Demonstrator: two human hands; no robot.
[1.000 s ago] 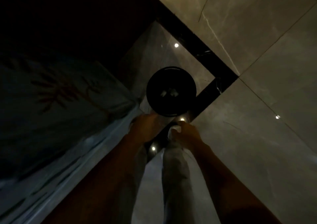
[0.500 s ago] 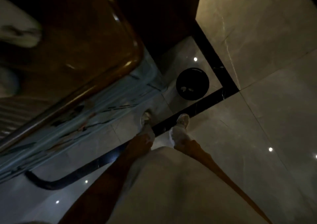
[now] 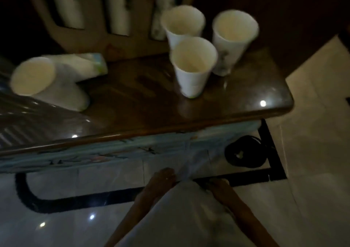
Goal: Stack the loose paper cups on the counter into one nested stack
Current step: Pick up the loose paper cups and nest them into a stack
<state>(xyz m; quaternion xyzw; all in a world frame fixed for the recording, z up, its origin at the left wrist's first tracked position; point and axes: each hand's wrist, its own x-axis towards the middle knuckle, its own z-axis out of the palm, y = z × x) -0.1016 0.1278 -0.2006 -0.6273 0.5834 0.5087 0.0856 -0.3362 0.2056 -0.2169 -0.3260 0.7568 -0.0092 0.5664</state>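
While both hands hang low, left hand (image 3: 162,178) and right hand (image 3: 219,186) fingers unreadable | four paper cups on tabletop (image 3: 132,102): front cup (image 3: 193,70) leads a trio, fourth cup (image 3: 47,80) far left | light, crushable; grip sidewalls gently.

Dim and blurred throughout. Dark glossy wooden counter (image 3: 189,114) across the middle, with a rounded front edge and small bright light spots mirrored on its top. Behind the counter, a brown wooden back panel (image 3: 94,38) with upright openings. Below the counter's front edge, a pale blue patterned front (image 3: 132,148). Beneath that, polished pale tile floor (image 3: 312,152), glossy, showing pinpoint light reflections. Black inlaid band (image 3: 75,201) in the floor, curving left of the counter's base and cornering at right. Round black object (image 3: 244,152) on the floor near the counter's right end, kind unclear. Darkness beyond the counter, upper right.
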